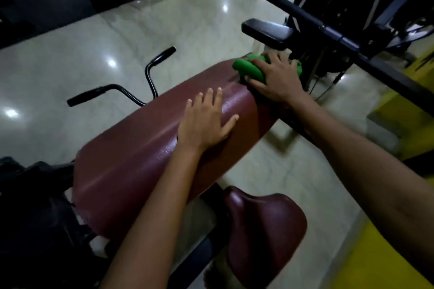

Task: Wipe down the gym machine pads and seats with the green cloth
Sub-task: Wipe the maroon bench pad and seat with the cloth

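Observation:
A long maroon arm pad [131,162] runs diagonally across the middle of the view. My left hand [206,119] lies flat on its upper half with fingers spread. My right hand [277,77] presses the bunched green cloth [249,69] onto the pad's far end, fingers spread over the cloth. A smaller maroon seat [265,230] sits below the pad at the lower middle.
Two black curved handles [150,70] stick out to the left of the pad. A black bar [303,14] and a small black pad [265,31] lie beyond the cloth. Black machine frames stand at the upper right, yellow frame parts [399,119] at the right, over a glossy tiled floor [70,54].

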Tool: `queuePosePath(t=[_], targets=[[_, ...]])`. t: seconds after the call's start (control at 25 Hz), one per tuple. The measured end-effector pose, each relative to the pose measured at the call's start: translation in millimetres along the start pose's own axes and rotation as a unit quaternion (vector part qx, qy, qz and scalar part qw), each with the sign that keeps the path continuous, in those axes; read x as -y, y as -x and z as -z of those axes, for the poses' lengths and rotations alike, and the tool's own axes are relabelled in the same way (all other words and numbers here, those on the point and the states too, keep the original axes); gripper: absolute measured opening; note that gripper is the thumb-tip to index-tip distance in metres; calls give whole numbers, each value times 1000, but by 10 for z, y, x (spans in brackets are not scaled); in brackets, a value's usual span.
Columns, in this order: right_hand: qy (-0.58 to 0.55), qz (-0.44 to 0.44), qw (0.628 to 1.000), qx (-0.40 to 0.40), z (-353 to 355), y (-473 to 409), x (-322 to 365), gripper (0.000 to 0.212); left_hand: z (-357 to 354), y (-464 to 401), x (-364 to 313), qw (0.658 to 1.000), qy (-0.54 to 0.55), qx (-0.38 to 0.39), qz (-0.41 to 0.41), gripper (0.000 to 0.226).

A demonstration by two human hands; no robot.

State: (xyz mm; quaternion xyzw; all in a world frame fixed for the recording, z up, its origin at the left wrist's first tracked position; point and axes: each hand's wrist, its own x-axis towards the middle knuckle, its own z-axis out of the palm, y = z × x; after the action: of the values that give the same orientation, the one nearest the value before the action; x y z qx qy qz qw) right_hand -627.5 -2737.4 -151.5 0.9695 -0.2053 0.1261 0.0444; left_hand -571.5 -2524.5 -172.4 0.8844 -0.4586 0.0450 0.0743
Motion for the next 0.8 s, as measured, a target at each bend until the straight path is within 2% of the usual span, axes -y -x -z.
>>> queuePosePath(t=[0.12, 0.24, 0.32, 0.36, 0.4, 0.48, 0.56, 0.64, 0.8], targets=[[-16, -23, 1000, 4, 30, 40, 66, 53, 40, 37, -13, 1000, -7, 1, -2, 73], [-75, -22, 997, -11, 31, 269, 93, 55, 12, 246, -155, 998, 1, -61, -33, 59], [-113, -4, 991, -72, -85, 635, 104, 57, -215, 554, -373, 986, 39, -131, -91, 52], [-125, 3, 986, -111, -184, 863, 109, 57, -406, 751, -502, 980, 67, -143, -120, 50], [-135, 3, 981, -136, -321, 1120, 114, 57, -647, 960, -633, 978, 98, -123, -134, 49], [-152, -12, 980, -129, -769, 1706, 93, 62, -1287, 1355, -849, 979, 170, -34, -108, 49], [-169, -34, 983, -67, -1270, 2318, 45, 66, -1959, 1665, -936, 972, 227, 34, -57, 50], [-177, -54, 983, 2, -1724, 2844, -26, 64, -2552, 1847, -935, 968, 241, 68, -32, 49], [-123, -55, 986, 102, -2391, 3585, 39, 65, -3215, 1974, -733, 966, 231, 115, 2, 54]])
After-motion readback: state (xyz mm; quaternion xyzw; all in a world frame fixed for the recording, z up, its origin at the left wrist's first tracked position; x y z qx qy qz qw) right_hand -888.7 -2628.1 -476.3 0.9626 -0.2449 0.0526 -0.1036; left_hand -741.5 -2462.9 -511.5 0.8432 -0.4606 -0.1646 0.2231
